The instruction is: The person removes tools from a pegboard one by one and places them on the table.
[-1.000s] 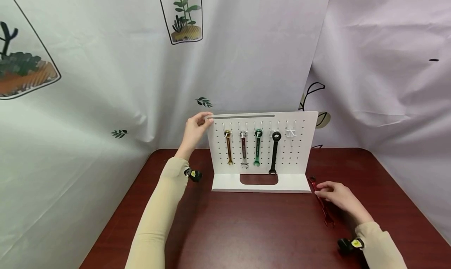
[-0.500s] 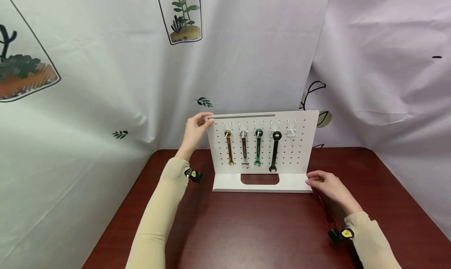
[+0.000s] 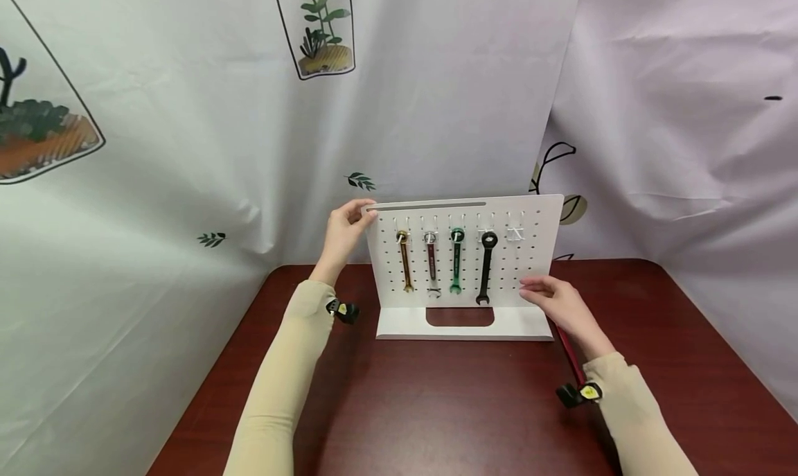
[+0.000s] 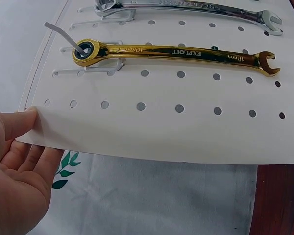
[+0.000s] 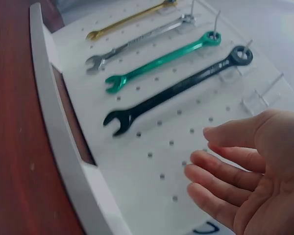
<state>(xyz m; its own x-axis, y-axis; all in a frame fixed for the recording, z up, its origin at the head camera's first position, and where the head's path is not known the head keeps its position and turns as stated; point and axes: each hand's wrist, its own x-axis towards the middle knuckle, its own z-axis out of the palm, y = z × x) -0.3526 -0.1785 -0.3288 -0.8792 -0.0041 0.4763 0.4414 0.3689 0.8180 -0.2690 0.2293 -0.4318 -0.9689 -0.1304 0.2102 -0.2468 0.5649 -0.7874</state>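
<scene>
A white pegboard stand (image 3: 399, 323) stands upright on the table. My left hand (image 3: 341, 235) pinches its top left corner, thumb on the front and fingers behind, as the left wrist view shows. Four-side-by-side hooks aside, combination wrenches hang in a row: gold (image 4: 166, 53), silver (image 3: 431, 260), green (image 5: 166, 63) and black (image 5: 176, 90). My right hand (image 3: 560, 306) is in front of the board's lower right part, fingers loosely bent and holding nothing. A red wrench (image 3: 570, 355) lies on the table below it, partly hidden by the hand and wrist.
A bare white hook (image 3: 515, 234) sits right of the black wrench. The dark red table (image 3: 436, 407) reaches back to a white printed curtain (image 3: 449, 116) close behind the board.
My right hand has moved left and up from beside the red wrench to the front of the board, holding nothing. The left hand stays at the corner.
</scene>
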